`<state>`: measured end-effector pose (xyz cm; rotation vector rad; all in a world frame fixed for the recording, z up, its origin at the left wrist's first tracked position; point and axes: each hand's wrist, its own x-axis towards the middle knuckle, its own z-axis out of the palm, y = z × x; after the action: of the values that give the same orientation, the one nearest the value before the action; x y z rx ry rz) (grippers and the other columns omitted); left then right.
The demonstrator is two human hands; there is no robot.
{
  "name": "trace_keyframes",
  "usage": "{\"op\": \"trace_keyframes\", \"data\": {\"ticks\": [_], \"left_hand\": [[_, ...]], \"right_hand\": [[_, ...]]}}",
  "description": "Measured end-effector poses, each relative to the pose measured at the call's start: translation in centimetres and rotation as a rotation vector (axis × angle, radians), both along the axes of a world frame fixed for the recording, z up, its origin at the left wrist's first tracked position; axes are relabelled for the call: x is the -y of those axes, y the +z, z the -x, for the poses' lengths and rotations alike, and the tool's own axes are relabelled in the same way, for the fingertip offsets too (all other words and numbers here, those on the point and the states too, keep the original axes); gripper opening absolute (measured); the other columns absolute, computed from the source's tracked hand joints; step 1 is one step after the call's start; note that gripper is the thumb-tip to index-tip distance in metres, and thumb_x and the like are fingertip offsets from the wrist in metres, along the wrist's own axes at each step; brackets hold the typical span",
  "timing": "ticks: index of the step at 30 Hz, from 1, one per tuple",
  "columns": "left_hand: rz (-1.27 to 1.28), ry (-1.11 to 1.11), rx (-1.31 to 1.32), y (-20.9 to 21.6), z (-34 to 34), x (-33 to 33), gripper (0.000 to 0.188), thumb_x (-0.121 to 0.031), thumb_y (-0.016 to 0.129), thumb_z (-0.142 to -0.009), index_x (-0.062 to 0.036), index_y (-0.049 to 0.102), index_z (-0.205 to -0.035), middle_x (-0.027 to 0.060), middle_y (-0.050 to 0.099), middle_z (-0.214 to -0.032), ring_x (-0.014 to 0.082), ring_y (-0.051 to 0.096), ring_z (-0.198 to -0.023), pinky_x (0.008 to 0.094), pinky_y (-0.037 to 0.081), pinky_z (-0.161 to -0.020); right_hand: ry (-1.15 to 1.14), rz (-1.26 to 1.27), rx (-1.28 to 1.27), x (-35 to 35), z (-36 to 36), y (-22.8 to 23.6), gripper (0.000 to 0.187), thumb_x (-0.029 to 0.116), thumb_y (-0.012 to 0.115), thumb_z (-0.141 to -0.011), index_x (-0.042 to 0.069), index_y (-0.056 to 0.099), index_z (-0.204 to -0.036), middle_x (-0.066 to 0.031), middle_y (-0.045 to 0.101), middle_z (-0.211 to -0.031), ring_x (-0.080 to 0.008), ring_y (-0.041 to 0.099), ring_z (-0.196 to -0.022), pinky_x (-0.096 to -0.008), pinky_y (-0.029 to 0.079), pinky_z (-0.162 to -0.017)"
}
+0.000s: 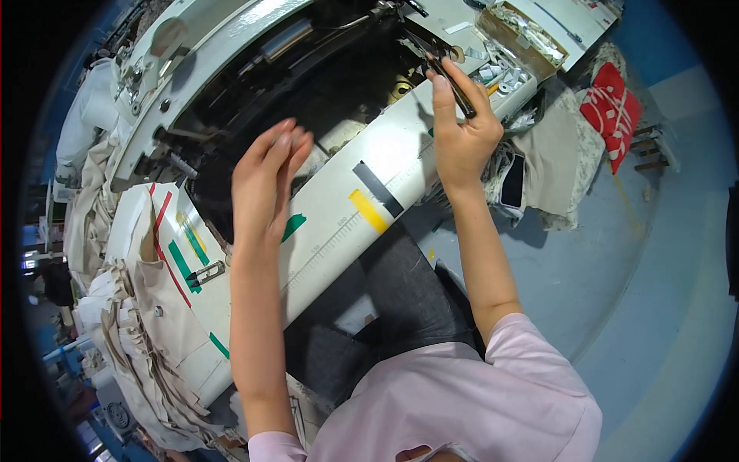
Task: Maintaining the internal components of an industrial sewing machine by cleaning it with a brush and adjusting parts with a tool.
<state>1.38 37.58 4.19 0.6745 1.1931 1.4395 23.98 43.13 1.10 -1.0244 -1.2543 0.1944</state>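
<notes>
My right hand (467,127) is closed round a slim dark tool (456,86) with a pointed metal end; I cannot tell whether it is tweezers or a screwdriver. It is above the far right part of the white sewing table (319,258). My left hand (265,181) is over the near edge of the dark opening (323,92) in that table. Its fingers are bent and bunched together, the tips slightly blurred, and anything between them is hidden. Behind the opening, a white sewing machine (219,45) appears tipped back, its underside showing.
Beige cloth pieces (142,339) hang over the left end. Green tape, yellow tape (368,211) and a printed ruler mark the tabletop. At the far right are a cardboard box (527,35) of small parts, a phone (513,182) and a red patterned cloth (612,115).
</notes>
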Motion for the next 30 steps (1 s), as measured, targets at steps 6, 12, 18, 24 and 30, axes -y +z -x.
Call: {"op": "trace_keyframes", "data": {"ticks": [6, 12, 18, 24, 30], "left_hand": [[0.029, 0.044, 0.638, -2.0, -8.2, -10.8, 0.019, 0.004, 0.051, -0.097, 0.0176, 0.053, -0.111, 0.0255, 0.06, -0.11, 0.0394, 0.064, -0.111, 0.045, 0.057, -0.103], [0.028, 0.052, 0.771, -2.5, -10.6, -14.1, 0.017, 0.005, 0.05, -0.095, 0.0178, 0.053, -0.107, 0.0266, 0.06, -0.11, 0.0411, 0.064, -0.109, 0.0466, 0.057, -0.103], [-0.054, -0.094, 0.886, -3.5, -9.8, -14.4, 0.018, 0.005, 0.05, -0.095, 0.0183, 0.054, -0.106, 0.0278, 0.062, -0.112, 0.0401, 0.063, -0.113, 0.0423, 0.058, -0.102], [-0.051, -0.138, 0.9, -2.9, -9.9, -14.4, 0.017, 0.004, 0.052, -0.095, 0.0178, 0.056, -0.105, 0.0278, 0.062, -0.116, 0.0386, 0.063, -0.115, 0.0376, 0.06, -0.099], [-0.072, -0.138, 0.904, -2.9, -9.7, -14.6, 0.016, 0.005, 0.055, -0.095, 0.0172, 0.057, -0.105, 0.0275, 0.062, -0.116, 0.0392, 0.063, -0.116, 0.0385, 0.06, -0.1]], "right_hand": [[0.049, -0.098, -0.016, -1.7, 0.8, -0.5, 0.025, 0.007, 0.073, -0.088, 0.001, 0.074, -0.112, -0.0106, 0.072, -0.089, -0.0228, 0.065, -0.082, -0.0329, 0.054, -0.073], [0.039, -0.139, -0.012, -1.9, 0.2, -0.9, 0.025, 0.005, 0.072, -0.089, 0.0, 0.073, -0.113, -0.0104, 0.073, -0.092, -0.0202, 0.065, -0.083, -0.0312, 0.054, -0.074], [0.054, -0.15, 0.014, -1.9, 0.4, -0.8, 0.027, 0.003, 0.074, -0.086, -0.002, 0.072, -0.112, -0.0104, 0.073, -0.091, -0.0219, 0.065, -0.081, -0.0315, 0.054, -0.072], [0.035, -0.184, 0.09, -1.7, 0.6, -0.6, 0.028, -0.001, 0.075, -0.084, -0.002, 0.073, -0.113, -0.0099, 0.073, -0.09, -0.0204, 0.064, -0.079, -0.0302, 0.053, -0.072], [0.038, -0.211, 0.141, -1.7, 0.9, -0.5, 0.03, -0.002, 0.076, -0.082, -0.002, 0.073, -0.112, -0.0102, 0.073, -0.09, -0.0231, 0.064, -0.079, -0.0323, 0.053, -0.071]]}}
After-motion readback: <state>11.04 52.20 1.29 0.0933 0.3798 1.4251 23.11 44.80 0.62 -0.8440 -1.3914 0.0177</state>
